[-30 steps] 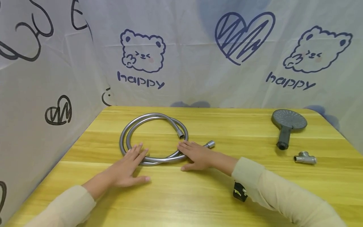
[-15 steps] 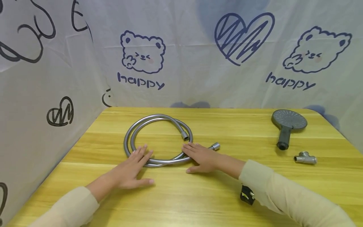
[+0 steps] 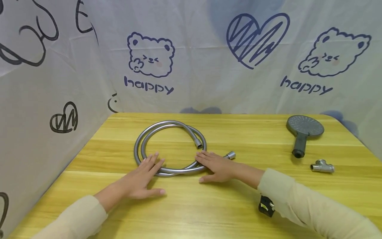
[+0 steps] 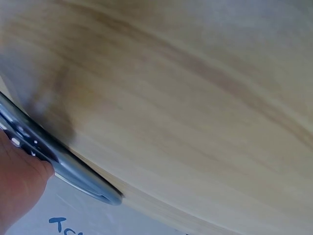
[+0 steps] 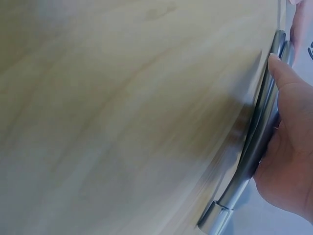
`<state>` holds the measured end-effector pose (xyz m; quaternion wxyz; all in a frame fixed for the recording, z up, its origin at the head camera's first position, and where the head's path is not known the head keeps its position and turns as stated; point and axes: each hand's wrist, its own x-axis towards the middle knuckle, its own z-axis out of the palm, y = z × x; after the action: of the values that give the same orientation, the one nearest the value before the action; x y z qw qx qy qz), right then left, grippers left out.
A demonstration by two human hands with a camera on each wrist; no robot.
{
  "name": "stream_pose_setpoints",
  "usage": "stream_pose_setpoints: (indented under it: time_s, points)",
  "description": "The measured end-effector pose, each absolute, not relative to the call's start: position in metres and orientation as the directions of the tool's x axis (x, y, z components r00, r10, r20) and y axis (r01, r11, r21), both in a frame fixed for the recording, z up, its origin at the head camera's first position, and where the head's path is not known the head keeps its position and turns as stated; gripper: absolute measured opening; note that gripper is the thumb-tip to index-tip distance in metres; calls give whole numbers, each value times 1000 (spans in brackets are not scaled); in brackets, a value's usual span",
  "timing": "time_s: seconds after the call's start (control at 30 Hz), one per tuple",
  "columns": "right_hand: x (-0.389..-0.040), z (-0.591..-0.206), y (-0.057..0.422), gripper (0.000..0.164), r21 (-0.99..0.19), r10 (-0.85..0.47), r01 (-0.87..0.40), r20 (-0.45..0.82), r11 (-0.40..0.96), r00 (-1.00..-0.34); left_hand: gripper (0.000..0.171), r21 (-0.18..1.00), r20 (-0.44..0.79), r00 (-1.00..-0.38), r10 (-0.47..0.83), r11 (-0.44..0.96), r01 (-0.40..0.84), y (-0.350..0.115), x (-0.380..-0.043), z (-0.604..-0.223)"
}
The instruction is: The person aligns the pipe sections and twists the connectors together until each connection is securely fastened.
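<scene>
A grey shower hose lies coiled in a loose ring on the table, one metal end inside the coil and the other pointing out to the right. My left hand rests on the near left of the coil, fingers straight and thumb spread. On the near right, my right hand lies palm down across the hose. Neither hand curls round it in the head view. In the right wrist view the hose runs along the palm; in the left wrist view it passes beside the left hand.
A dark shower head lies at the back right of the yellow wooden table. Just nearer is a metal tee fitting. White cloth walls with drawings stand behind and at the left.
The hose coil has slid to the right over the table, both hands travelling with it. The shower head and tee fitting have stayed put.
</scene>
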<state>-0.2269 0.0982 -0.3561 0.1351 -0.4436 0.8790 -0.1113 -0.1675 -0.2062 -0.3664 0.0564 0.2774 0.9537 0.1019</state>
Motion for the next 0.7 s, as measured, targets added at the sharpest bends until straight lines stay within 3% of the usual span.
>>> stream_pose_setpoints:
  time_s: [0.7]
  points:
    - [-221, -357, 112, 75, -329, -807, -743, -128, 583, -577, 91, 207, -36, -808, 588, 796, 570, -201, -176, -366]
